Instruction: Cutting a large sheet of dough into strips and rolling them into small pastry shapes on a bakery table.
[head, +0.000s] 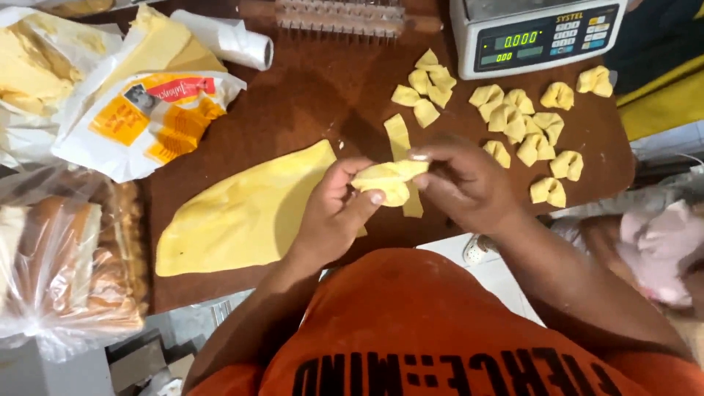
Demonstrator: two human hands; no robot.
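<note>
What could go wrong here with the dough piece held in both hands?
1. The left hand and right hand pinch a thin folded dough piece above the board; pulled too hard, it may tear.
2. A cut dough strip lies right under the hands and might get dragged or squashed.
3. The finished folded pieces lie close together, some touching, so they may stick.

Brown table [315, 95] with dough sheet [242, 213], folded dough pieces [524, 128], scale [539, 33].
</note>
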